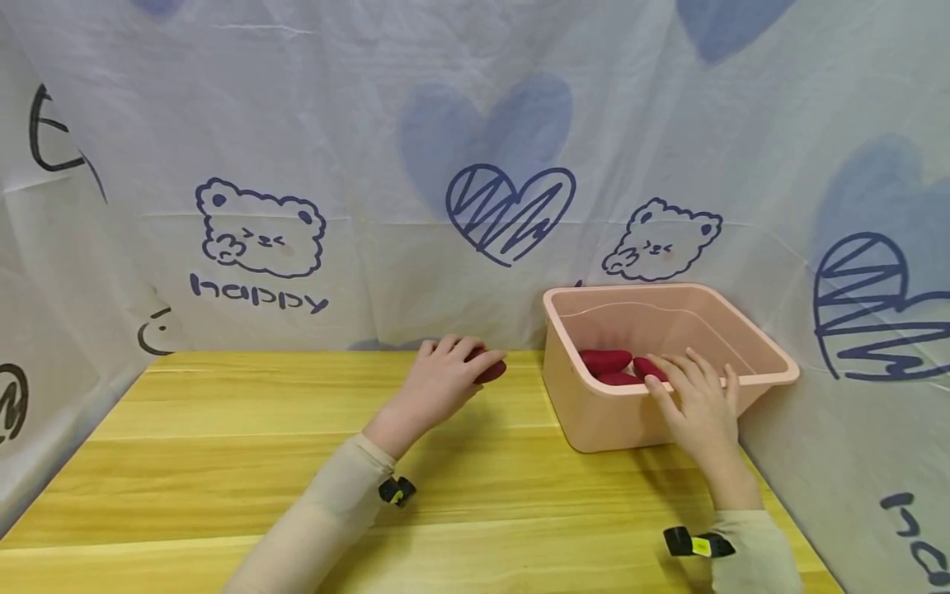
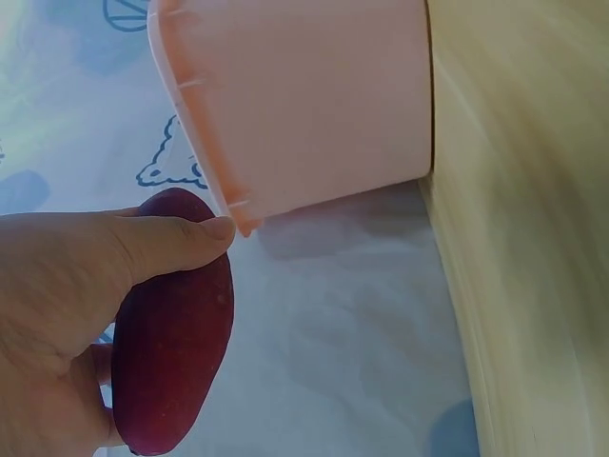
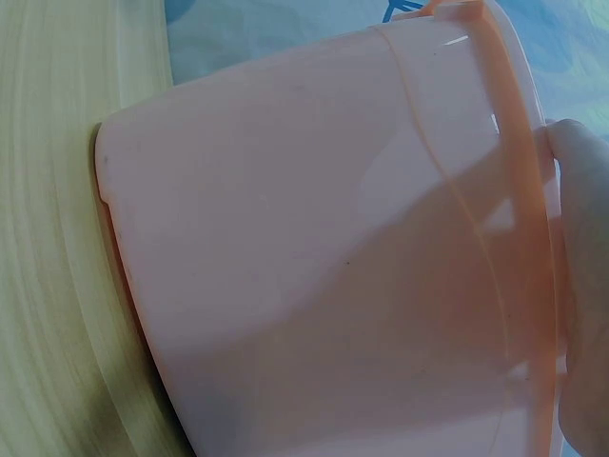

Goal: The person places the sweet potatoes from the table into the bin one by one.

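Note:
My left hand grips a dark red sweet potato above the table, left of the pink plastic bin. In the left wrist view the thumb lies across its upper part, and the other fingers are mostly hidden behind it. My right hand reaches over the bin's near rim with spread, extended fingers. Its thumb is right at the rim, and the index finger overlaps a sweet potato inside. More sweet potatoes lie beside that one. The right wrist view shows mainly the bin's outer wall.
The bin stands at the right rear of the wooden table, close to the hanging printed cloth. This cloth runs along the back and both sides. Each sleeve carries a black wrist device.

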`<state>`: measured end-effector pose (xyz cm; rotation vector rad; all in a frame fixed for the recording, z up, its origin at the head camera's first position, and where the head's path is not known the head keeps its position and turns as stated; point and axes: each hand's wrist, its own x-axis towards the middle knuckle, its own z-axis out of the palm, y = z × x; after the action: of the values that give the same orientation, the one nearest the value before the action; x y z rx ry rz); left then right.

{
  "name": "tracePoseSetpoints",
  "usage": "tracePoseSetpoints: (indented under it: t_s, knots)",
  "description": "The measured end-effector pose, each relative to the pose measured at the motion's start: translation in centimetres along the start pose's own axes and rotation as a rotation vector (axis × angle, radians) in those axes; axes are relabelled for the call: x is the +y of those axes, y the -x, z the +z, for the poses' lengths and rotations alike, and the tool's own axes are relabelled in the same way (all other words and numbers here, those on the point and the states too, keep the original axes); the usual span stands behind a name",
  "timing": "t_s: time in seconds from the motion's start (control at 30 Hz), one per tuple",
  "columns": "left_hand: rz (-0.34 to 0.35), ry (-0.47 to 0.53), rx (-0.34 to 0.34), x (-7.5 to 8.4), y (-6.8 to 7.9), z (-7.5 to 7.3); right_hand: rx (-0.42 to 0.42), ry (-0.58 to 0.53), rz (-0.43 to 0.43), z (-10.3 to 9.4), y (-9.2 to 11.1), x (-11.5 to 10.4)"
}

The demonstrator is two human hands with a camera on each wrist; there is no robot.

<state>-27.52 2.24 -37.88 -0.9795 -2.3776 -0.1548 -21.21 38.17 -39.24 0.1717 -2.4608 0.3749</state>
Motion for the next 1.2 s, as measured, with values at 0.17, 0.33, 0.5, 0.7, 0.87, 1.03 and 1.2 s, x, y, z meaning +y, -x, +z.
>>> tracePoseSetpoints:
  t_s: [0.17, 0.33, 0.5, 0.7, 0.87, 1.03, 1.2]
  knots:
    - [-0.005, 0.023, -0.008, 0.5, -0.7, -0.1, 0.01, -0.01, -0.005, 0.0, 0.1, 0.1]
    - [0.0, 0.042, -0.004, 0.9, -1.4, -0.1, 0.017, -0.014, -0.011, 0.1, 0.1, 0.2]
    - [0.003, 0.056, 0.01, 1.3, -2.0, -0.2, 0.015, -0.015, -0.011, 0.1, 0.0, 0.2]
    - [-0.004, 0.055, 0.006, 1.8, -2.7, -0.3, 0.008, -0.009, -0.008, 0.1, 0.0, 0.1]
    - [0.005, 0.061, 0.014, 2.3, -3.3, -0.3, 0.005, -0.008, -0.004, 0.1, 0.1, 0.1]
    - [0.007, 0.07, 0.016, 2.8, -3.9, -0.4, -0.001, -0.002, 0.002, 0.0, 0.1, -0.1]
    - [0.008, 0.081, 0.029, 3.1, -4.8, -0.5, 0.007, -0.005, -0.008, 0.1, 0.0, 0.2]
